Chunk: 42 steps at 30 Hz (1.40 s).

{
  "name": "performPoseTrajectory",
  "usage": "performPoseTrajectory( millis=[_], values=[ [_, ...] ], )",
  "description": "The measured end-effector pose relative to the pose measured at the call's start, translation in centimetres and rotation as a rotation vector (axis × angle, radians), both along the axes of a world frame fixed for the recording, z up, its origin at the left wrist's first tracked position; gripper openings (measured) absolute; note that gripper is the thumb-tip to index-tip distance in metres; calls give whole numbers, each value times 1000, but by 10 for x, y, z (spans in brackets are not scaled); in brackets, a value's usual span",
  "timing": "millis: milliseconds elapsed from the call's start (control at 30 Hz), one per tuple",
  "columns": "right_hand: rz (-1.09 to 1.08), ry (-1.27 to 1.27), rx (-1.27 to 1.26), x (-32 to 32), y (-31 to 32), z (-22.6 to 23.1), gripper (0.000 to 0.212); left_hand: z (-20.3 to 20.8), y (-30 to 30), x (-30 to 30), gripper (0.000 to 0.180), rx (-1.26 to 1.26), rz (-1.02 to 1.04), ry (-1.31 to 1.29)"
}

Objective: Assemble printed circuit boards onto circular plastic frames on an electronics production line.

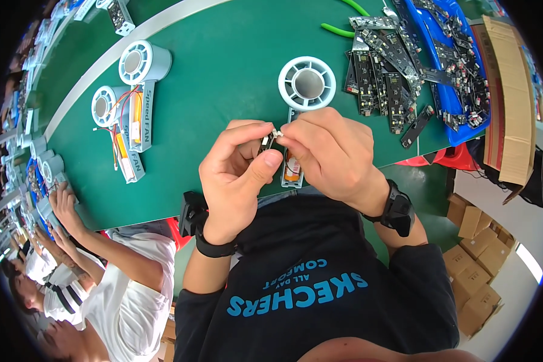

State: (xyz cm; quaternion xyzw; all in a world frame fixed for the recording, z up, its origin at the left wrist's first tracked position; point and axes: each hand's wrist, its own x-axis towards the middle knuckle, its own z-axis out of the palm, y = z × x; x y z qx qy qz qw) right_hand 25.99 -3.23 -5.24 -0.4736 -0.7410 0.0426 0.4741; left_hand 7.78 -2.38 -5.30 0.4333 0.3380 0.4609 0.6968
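Over the table's near edge, my left hand pinches a small black circuit board between thumb and fingers; most of the board is hidden. My right hand is closed at the board's end, its fingertips on a small white connector plug. Whether the plug is seated in the board I cannot tell. Beneath my hands lies a light-blue handheld fan housing, its round ringed head away from me. An orange-and-white battery sits in its handle, partly covered by my right hand.
Two more fan housings with batteries and red wires lie at the left. Several black circuit boards are piled at the right, beside a blue tray full of them. A cardboard box stands beyond. A co-worker's hand is at the left.
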Motion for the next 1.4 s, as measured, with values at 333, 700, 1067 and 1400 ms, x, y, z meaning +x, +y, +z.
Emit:
performPoseTrajectory(
  millis=[333, 700, 1067, 1400],
  values=[
    [59, -78, 34, 7, 4, 0, 26, 5, 8, -10, 31, -39, -45, 54],
    [134, -227, -94, 14, 10, 13, 25, 1, 13, -7, 30, 158, -17, 201],
    [224, -151, 36, 24, 14, 0, 24, 11, 16, -13, 30, -24, -178, 241],
    [205, -103, 31, 32, 7, 2, 26, 10, 6, 1, 33, -29, -82, 194]
  ],
)
